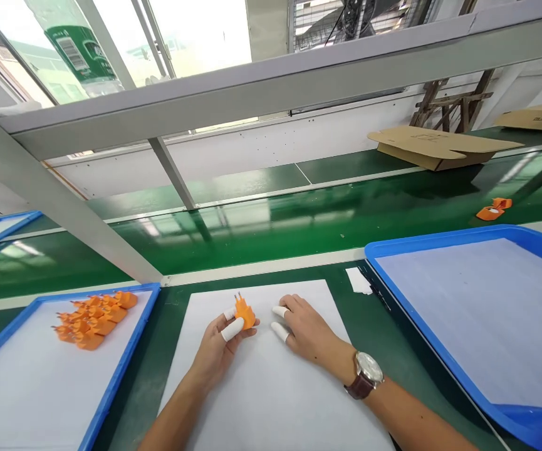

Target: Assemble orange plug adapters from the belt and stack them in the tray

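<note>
Green bench, white sheet on top. Far left, orange plugs bunched in blue-rimmed tray. Holds one plug in left hand, clamped between thumb and fingers, prongs up past grip. Has right hand just beside, thumb and index apart. Far right, white-lined blue tray.

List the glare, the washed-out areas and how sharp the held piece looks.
In the head view, the window is blown out nearly white; in the head view, the glossy green surface carries pale reflected streaks, with a dark reflection near the cardboard box; in the head view, the orange plug in the left hand is fairly sharp, its pins distinguishable.
</note>
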A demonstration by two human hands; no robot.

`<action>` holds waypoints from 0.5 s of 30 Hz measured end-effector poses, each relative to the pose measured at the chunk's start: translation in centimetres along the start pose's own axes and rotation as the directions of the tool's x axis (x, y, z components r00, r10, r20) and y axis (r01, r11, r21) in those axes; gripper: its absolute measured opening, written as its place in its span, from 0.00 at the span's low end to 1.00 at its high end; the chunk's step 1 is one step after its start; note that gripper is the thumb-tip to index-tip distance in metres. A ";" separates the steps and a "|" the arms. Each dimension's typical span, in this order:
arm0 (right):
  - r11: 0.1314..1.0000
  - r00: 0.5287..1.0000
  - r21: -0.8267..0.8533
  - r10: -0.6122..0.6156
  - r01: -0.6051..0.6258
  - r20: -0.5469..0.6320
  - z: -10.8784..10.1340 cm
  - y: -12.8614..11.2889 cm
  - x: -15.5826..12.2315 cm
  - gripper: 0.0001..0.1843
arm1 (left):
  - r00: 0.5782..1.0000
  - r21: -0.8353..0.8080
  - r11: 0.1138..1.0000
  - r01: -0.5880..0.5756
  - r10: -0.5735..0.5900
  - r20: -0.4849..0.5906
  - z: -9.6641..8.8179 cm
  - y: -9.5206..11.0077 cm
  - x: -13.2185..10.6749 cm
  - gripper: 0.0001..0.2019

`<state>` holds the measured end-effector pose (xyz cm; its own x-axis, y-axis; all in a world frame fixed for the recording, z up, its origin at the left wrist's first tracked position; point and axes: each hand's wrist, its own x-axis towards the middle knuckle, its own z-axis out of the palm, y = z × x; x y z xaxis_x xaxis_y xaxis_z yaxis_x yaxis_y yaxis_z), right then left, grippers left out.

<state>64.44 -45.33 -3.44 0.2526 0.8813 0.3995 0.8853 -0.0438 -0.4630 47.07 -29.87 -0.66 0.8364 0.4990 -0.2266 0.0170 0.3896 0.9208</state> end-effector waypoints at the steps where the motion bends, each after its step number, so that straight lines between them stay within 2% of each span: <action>1: 1.000 1.000 -0.029 -0.005 0.006 0.022 0.1 -0.1 -0.1 0.05 | 1.000 -0.014 1.000 0.006 -0.006 -0.010 -0.1 0.0 0.1 0.15; 5: 0.997 0.998 -0.070 -0.017 0.021 0.065 0.0 -0.7 -0.3 0.14 | 0.998 -0.101 0.995 0.027 -0.034 -0.061 -0.9 -0.5 0.6 0.16; 8: 0.994 0.998 -0.103 -0.025 0.031 0.062 0.0 -0.8 -0.3 0.14 | 0.996 -0.123 0.992 0.002 -0.013 -0.088 -1.2 -0.5 0.8 0.17; 12: 0.990 0.997 -0.124 -0.068 0.071 0.027 0.5 -0.6 -0.5 0.12 | 0.970 0.045 0.991 -0.130 0.136 -0.200 -1.3 0.1 0.3 0.17; 15: 0.987 0.996 -0.132 -0.092 0.093 0.013 1.0 -0.3 -0.8 0.11 | 0.909 0.242 0.949 -0.201 0.273 -0.315 -2.7 1.6 -0.5 0.23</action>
<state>63.56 -45.56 -4.41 0.1649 0.8877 0.4298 0.9488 -0.0238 -0.3150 45.15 -27.40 0.02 0.5921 0.8040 -0.0543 -0.0196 0.0817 0.9965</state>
